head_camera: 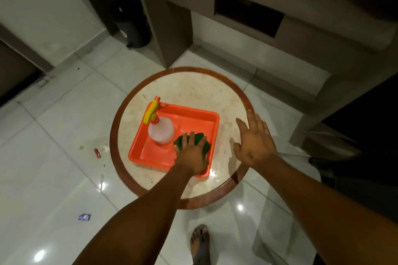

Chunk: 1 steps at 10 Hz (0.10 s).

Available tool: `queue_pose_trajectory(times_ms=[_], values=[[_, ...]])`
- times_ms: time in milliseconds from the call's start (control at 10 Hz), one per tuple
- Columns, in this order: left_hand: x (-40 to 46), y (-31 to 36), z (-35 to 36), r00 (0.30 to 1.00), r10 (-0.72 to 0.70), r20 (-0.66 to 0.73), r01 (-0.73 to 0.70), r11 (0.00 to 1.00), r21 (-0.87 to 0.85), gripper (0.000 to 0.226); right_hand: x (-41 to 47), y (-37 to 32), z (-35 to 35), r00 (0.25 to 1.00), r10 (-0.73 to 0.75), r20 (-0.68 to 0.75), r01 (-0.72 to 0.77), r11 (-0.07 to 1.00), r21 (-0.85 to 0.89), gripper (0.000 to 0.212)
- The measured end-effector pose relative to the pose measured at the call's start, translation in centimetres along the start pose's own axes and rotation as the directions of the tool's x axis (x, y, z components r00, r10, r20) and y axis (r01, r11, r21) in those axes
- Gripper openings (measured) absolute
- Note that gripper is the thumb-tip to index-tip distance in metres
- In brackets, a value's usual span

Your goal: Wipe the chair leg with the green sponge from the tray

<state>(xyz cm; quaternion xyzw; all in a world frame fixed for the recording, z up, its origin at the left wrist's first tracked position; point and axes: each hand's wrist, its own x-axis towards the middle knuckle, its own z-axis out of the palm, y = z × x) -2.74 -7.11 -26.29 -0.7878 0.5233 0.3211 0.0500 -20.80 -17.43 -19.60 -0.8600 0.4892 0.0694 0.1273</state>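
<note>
Green and rough-looking, the sponge (199, 138) lies in the glossy orange plastic tray (212, 118), at its four o'clock corner; how it points I cannot tell under the fingers. The left hand (192, 155) is pressed down over it, fingers curled around it. The right hand (255, 143) hovers flat, fingers spread, holding nothing, over the round marble table (193, 88). A translucent spray bottle (160, 130) stands at the tray's nine o'clock.
</note>
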Motion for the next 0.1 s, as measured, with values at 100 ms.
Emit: queue_pose_trajectory(times_ms=[100], values=[[-1.22, 2.70, -4.97, 0.992, 0.082, -0.101, -0.087, 0.995, -0.050, 0.097, -0.03, -0.07, -6.47, 0.997, -0.019, -0.071, 0.017, 1.000, -0.024, 0.077]])
